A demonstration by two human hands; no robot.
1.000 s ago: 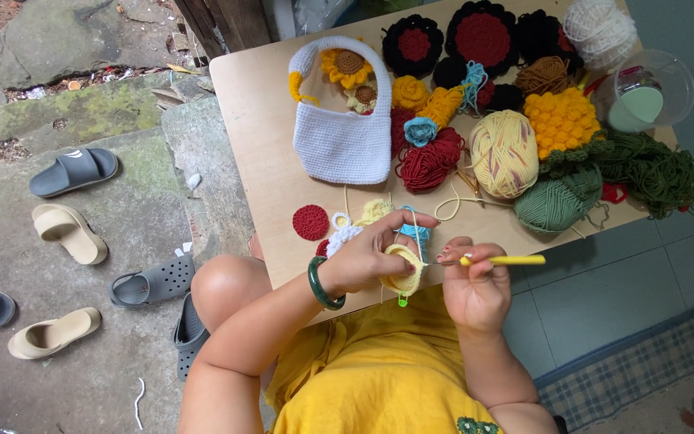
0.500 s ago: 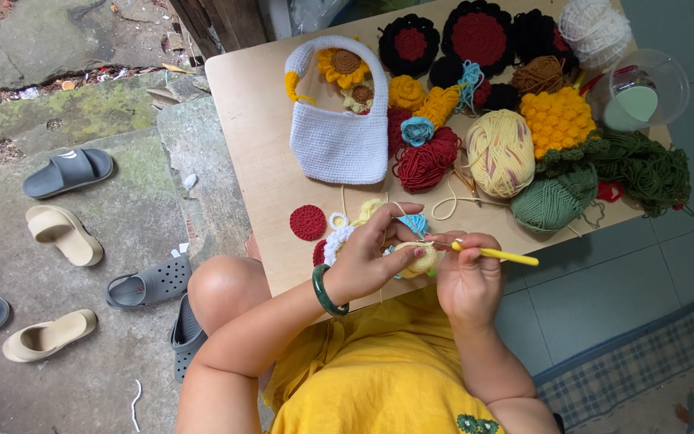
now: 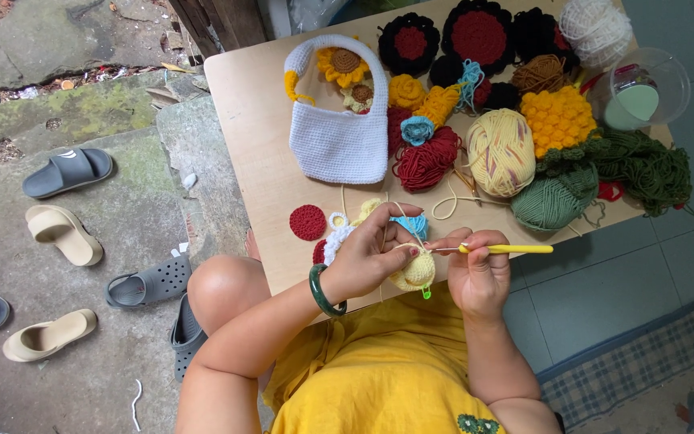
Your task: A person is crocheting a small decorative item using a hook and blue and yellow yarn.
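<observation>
Left hand (image 3: 371, 253) pinches yellow crochet piece (image 3: 416, 273); right hand (image 3: 475, 269) grips yellow hook (image 3: 508, 249).

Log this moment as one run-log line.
left hand: pinches pale yellow crochet piece | right hand: holds yellow crochet hook, tip at piece | yarn strand: over left fingers | table: yarn balls, white crochet bag

Left hand (image 3: 371, 253) pinching yellow crochet piece (image 3: 416, 273), right hand (image 3: 475, 269) gripping hook (image 3: 508, 249)
</observation>
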